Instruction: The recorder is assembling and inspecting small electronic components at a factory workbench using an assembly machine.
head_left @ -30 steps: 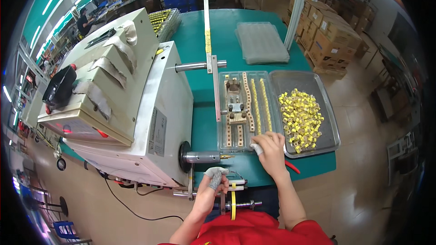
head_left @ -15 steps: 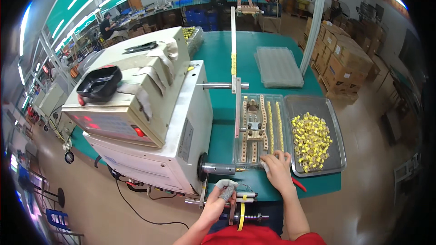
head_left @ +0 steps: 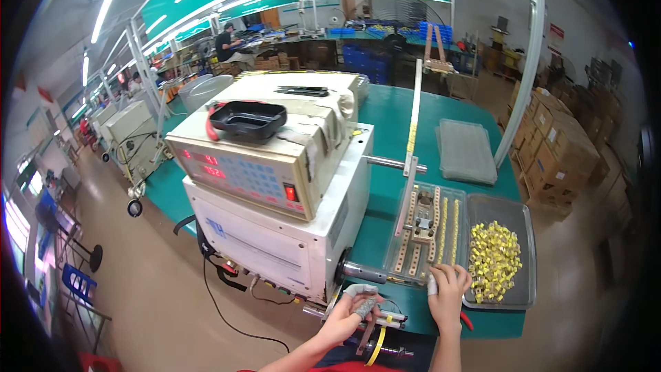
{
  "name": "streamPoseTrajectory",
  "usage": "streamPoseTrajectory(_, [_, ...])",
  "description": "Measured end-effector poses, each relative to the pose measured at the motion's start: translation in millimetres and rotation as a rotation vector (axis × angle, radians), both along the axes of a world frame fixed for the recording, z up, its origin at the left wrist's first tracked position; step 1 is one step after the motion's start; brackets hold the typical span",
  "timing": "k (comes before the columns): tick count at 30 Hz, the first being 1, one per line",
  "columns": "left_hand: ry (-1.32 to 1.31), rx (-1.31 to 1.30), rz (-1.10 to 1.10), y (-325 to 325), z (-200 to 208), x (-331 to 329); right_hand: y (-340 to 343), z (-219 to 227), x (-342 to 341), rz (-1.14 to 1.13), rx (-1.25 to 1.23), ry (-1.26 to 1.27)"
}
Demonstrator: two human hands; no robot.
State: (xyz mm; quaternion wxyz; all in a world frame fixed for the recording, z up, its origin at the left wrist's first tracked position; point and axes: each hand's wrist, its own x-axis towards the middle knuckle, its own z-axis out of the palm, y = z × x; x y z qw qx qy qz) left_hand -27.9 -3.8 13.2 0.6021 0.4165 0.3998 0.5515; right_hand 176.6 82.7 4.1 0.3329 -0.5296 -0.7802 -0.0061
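Note:
My left hand (head_left: 352,317), grey coverings on its fingers, is closed in a pinch just below the grey spindle (head_left: 365,273) of a white winding machine (head_left: 275,241). Whatever it grips is too small to make out. Beneath it, a strip of yellow tape (head_left: 376,346) hangs by some metal rods. At the near edge of a clear plastic tray (head_left: 392,262), my right hand (head_left: 449,288) rests with curled fingers and a white-wrapped thumb. Its fingertips are by the near end of two rows of small yellow pieces (head_left: 442,231); they hide any object held.
A grey tray (head_left: 529,262) heaped with yellow coil bobbins (head_left: 494,262) stands to the right. Something red-handled (head_left: 467,320) lies before it. A control box (head_left: 241,176) bearing a black dish (head_left: 248,120) sits on the machine. Stacked clear trays (head_left: 468,151) lie farther back.
My view has turned left and up, so the bench sits lower and farther right in the picture. Both hands keep nearly the same places and finger poses.

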Motion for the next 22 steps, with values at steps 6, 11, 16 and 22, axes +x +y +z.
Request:
streamPoseTrajectory(6, [0.644,0.898,0.683,14,66,-71,-5,1,3,-0.033,0.024,0.071])
streamPoseTrajectory(11, [1.163,0.935,1.368,31,176,-136,-6,2,4,-0.036,0.050,0.085])
streamPoseTrajectory(16, [1.227,0.947,1.118,59,220,-176,-6,9,2,-0.021,0.065,0.094])
streamPoseTrajectory(22, [0.974,0.579,0.631,63,229,-195,-5,10,6,-0.017,0.048,0.081])
